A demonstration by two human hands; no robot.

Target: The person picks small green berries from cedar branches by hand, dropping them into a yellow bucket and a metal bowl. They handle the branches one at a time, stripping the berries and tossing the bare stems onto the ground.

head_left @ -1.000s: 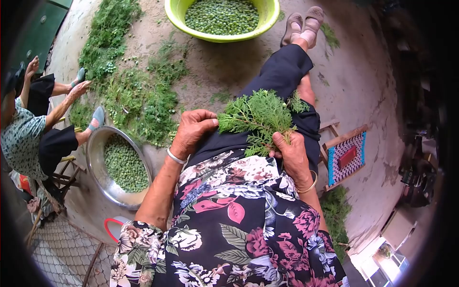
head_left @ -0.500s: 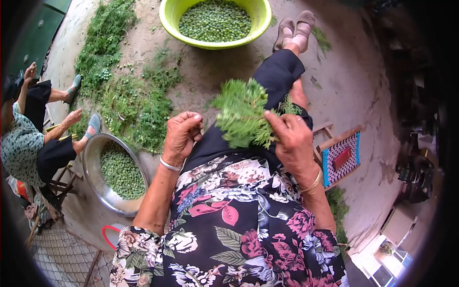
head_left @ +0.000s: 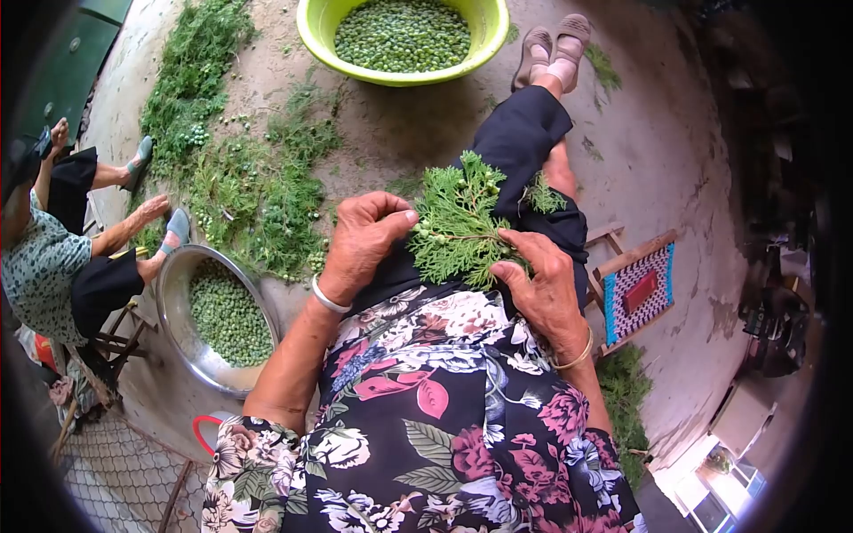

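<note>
Over my lap, my right hand (head_left: 539, 277) holds a leafy green sprig (head_left: 458, 222) by its stem, the fan of leaves pointing left. My left hand (head_left: 369, 242) is at the sprig's left edge, thumb and forefinger pinched together beside small green berries on it. Whether a berry is between those fingertips is too small to tell. Another small sprig (head_left: 542, 195) lies on my dark trousers (head_left: 524, 133). Beyond my knees is a yellow-green basin (head_left: 400, 78) of green berries.
A metal basin (head_left: 173, 311) of green berries sits at the left, near a seated co-worker (head_left: 53, 266). Piles of cut greenery (head_left: 258, 195) cover the floor ahead. A woven-seat stool (head_left: 635, 293) stands at the right, with more greenery (head_left: 625, 400) behind it.
My left hand has moved right and up to the sprig's edge. The sprig, blurred before, is now steady and spread out. The co-worker's nearer hand has shifted slightly.
</note>
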